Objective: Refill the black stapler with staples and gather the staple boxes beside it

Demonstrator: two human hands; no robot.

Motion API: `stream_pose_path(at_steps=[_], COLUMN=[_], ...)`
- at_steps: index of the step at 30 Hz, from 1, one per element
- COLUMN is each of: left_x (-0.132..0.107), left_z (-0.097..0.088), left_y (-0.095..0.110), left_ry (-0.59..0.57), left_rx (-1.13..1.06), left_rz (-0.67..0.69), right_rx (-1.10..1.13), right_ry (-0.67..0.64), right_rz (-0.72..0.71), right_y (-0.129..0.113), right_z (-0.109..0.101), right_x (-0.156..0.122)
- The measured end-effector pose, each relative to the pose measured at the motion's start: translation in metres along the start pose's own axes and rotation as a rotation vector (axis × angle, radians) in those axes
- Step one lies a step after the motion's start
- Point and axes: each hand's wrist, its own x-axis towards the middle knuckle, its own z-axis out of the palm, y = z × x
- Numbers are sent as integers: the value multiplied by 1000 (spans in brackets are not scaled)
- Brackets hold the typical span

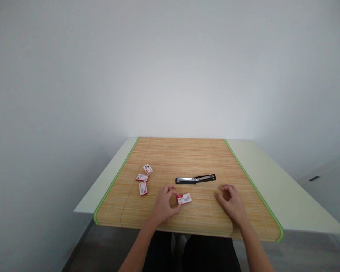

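My left hand (166, 203) has its thumb and index finger curved around the left end of a small red-and-white staple box (184, 198), which lies flat on the mat. My right hand (231, 202) rests on the mat to the right, fingers curled and thumb apart from them, with nothing visible between. Beyond both hands lies a black stapler (195, 179), swung wide so that its metal staple channel shows.
Left of my left hand are more small boxes: a white one (147, 169), a red-and-white one (142, 177) and another nearer me (143, 188). A green-edged bamboo mat (181, 155) covers the middle of the white table (272, 177). A wall (181, 75) stands behind.
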Motion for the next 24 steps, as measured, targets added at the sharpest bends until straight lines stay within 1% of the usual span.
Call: stream_pose_path(at_steps=[3, 7, 10, 14, 19, 24], left_x=[5, 11, 11, 10, 14, 21], left_z=[12, 17, 17, 16, 16, 18], left_y=[0, -5, -6, -5, -6, -11], left_ry=[-67, -92, -97, -82, -74, -65], left_rx=[-20, -9, 5, 25, 26, 27], left_rz=[15, 36, 46, 44, 35, 33], right_rx=[-48, -43, -27, -68, -108, -124], right_ry=[-41, -137, -230, -336, -358, -358], right_rz=[-51, -105, -166, -249, -272, -287], right_y=[-6, -22, -35, -49, -58, -60], right_z=[-5, -5, 3, 21, 39, 41], right_x=[-8, -22, -29, -28, -22, -16])
